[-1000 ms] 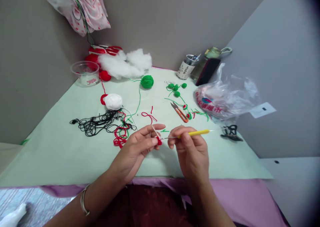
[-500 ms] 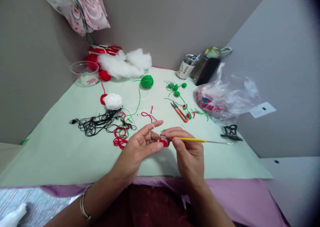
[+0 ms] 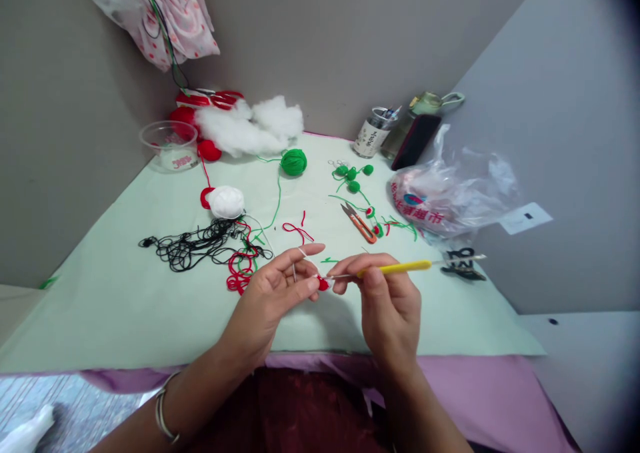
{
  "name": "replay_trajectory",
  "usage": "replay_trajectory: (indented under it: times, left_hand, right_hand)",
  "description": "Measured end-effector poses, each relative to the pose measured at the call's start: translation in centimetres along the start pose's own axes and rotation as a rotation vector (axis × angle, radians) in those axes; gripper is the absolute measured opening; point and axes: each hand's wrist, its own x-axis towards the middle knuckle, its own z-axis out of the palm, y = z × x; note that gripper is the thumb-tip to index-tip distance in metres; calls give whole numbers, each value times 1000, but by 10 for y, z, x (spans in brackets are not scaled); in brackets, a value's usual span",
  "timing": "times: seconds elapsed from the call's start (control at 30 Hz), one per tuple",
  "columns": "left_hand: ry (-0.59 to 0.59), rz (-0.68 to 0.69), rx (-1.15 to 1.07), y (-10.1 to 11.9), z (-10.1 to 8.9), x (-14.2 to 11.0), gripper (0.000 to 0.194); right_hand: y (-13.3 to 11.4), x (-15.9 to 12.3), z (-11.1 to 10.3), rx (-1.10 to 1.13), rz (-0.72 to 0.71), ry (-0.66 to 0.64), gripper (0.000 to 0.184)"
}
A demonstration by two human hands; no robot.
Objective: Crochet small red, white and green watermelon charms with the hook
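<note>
The right hand (image 3: 393,300) is pinching the yellow hook (image 3: 400,267) firmly between thumb and fingers, and is now sitting farther from the left hand (image 3: 275,290) than half a second ago, which suggests the hook is drawing a loop through. The left thumb and fingertips are holding the small red-and-white piece (image 3: 323,284) in a narrow pinch at the hook's tip, while white yarn (image 3: 311,260) is running over the forefinger. Farther out, a white ball (image 3: 226,202) is resting beside tangled black yarn (image 3: 193,248), and orange snips (image 3: 362,226) are lying beyond the hands.
</note>
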Motion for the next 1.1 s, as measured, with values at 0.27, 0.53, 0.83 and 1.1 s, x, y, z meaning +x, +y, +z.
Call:
replay_trajectory:
  times: [0.27, 0.53, 0.83, 1.1]
  left_hand:
    - [112, 108, 95, -7, 3, -1, 43]
    - [-17, -164, -245, -1, 0, 4, 42]
    - [29, 28, -33, -2, 5, 2, 38]
    - [-16, -196, -304, 1, -1, 7, 44]
  right_hand:
    - [2, -11, -1, -644, -520, -183, 29]
    - [6, -7, 2, -323, -303, 44, 25]
    - [5, -2, 12, -306, -261, -2, 23]
    - [4, -2, 5, -305, -269, 85, 27]
